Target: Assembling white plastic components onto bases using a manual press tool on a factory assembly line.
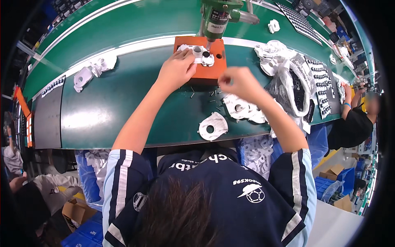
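Note:
A white cast housing part (207, 61) lies on an orange fixture block (203, 73), beneath the spindle of a green bench press (215, 20). A round black piece (206, 54) sits in or on that part. My left hand (179, 66) grips the part's left end, fingers closed along it. Off the block's front right corner, my right hand (240, 82) is raised, its fingers curled into a pinch and a little blurred. Whatever that pinch may hold is too small to make out. Several small metal pins (212, 93) lie scattered on the table below the hands.
Loose white castings (213, 126) lie near the front edge, with more (83, 77) at the left. A clear plastic bag (290, 82) and a casting pile (273, 53) stand right. Black trays of parts (321, 84) lie beyond. A co-worker (354, 123) is at far right.

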{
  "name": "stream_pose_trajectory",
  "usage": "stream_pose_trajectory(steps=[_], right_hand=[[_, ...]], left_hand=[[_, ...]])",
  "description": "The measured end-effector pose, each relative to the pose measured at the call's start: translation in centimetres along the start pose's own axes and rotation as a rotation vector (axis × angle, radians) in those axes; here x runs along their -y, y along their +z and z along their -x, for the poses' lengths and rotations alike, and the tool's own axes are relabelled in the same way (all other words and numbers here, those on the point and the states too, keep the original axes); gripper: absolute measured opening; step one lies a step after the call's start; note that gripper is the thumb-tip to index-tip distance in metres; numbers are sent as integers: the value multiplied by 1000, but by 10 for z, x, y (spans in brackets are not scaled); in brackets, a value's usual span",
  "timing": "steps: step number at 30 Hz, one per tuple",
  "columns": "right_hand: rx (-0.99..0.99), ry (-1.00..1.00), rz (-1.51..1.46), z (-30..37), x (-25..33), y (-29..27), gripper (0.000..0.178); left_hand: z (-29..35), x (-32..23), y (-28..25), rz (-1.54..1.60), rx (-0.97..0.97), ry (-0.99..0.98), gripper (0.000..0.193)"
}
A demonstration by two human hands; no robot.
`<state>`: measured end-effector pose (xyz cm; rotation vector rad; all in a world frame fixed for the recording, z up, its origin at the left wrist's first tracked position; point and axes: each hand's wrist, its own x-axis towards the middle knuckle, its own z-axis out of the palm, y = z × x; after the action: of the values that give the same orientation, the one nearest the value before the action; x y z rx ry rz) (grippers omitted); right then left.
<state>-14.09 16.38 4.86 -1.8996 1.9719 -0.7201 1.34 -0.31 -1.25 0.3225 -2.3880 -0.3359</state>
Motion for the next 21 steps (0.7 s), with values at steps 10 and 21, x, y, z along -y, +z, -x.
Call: stream_pose_trajectory(steps=[10, 21], right_hand=[[-230, 110, -492, -71, -48, 8, 20], [-175, 165, -342, -83, -47, 14, 20]], left_hand=[[-5, -2, 4, -15, -28, 18, 14], [-2, -2, 3, -51, -45, -2, 16]])
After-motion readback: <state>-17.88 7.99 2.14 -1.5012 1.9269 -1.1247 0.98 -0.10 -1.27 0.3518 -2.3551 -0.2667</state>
